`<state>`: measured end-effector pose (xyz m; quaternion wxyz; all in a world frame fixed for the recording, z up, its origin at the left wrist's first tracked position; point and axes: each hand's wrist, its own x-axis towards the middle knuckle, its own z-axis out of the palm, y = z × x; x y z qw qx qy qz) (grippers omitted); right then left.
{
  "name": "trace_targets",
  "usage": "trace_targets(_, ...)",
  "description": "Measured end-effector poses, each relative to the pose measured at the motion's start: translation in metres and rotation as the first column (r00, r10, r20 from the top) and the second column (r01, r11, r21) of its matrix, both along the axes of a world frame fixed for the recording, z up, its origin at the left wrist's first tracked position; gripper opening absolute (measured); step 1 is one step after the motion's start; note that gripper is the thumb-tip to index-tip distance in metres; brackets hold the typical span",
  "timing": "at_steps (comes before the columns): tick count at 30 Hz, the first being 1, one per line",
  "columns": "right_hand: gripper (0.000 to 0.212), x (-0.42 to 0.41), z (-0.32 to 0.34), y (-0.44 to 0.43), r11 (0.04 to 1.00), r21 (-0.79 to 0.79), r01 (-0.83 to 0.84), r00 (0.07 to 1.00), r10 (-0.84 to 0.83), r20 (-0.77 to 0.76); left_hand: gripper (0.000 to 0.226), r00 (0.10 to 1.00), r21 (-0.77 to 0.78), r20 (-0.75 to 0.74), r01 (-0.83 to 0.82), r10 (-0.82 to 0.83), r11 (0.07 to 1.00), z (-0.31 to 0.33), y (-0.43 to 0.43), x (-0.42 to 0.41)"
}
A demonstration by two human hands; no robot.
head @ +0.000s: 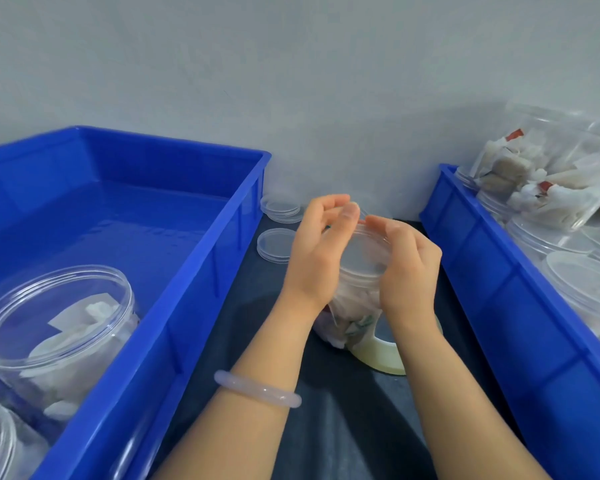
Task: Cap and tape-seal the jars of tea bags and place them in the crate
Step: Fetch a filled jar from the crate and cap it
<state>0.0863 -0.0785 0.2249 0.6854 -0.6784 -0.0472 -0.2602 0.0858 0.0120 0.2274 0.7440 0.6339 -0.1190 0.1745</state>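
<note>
- A clear jar packed with tea bags stands on the dark table between 2 blue crates.
- A clear lid sits on the jar's mouth.
- The left hand grasps the lid at its left and far rim, fingers curled over it.
- The right hand grasps the lid's right edge, fingers curled down around the rim.
- A pale bracelet sits on the left forearm.
- A roll of tape lies flat just beside the jar, partly under the right wrist.
- 2 spare lids lie on the table near the left crate.
- The left crate holds capped jars of tea bags at its near end.
- The right crate holds more jars, 1 tipped on its side.
</note>
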Motion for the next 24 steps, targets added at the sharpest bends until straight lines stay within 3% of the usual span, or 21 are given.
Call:
trace_targets(5, 0.029, 0.003, -0.002, -0.008, 0.999, -0.036, -0.016, 0.999, 0.014, -0.053, 0.026, 0.982, 0.036, -0.007, -0.188, 0.188, 0.982, -0.001, -0.012, -0.004)
trace_targets(9, 0.031, 0.008, 0.002, -0.016, 0.973, -0.189, 0.130, 0.989, -0.141, -0.043, 0.040, 0.955, 0.109, -0.041, -0.289, 0.294, 0.951, -0.003, -0.016, -0.004)
trace_targets(12, 0.057, 0.006, 0.006, -0.017, 0.992, -0.127, -0.003, 0.999, -0.004, -0.052, 0.042, 0.980, 0.107, -0.113, -0.151, 0.163, 0.983, 0.002, -0.015, 0.000)
trace_targets(15, 0.036, 0.005, -0.003, -0.011, 0.999, -0.051, -0.021, 0.999, 0.019, -0.037, 0.034, 0.985, -0.036, -0.094, -0.147, 0.143, 0.988, 0.000, -0.005, 0.003)
trace_targets(19, 0.041, 0.008, -0.017, -0.005, 0.973, 0.227, -0.034, 0.987, 0.068, -0.144, 0.032, 0.998, 0.008, -0.042, -0.056, 0.056, 0.998, -0.009, -0.004, 0.004)
trace_targets(24, 0.032, 0.009, -0.019, -0.001, 0.973, 0.215, -0.089, 0.987, 0.114, -0.109, 0.030, 0.992, -0.119, 0.012, -0.120, 0.123, 0.986, -0.015, -0.004, 0.004)
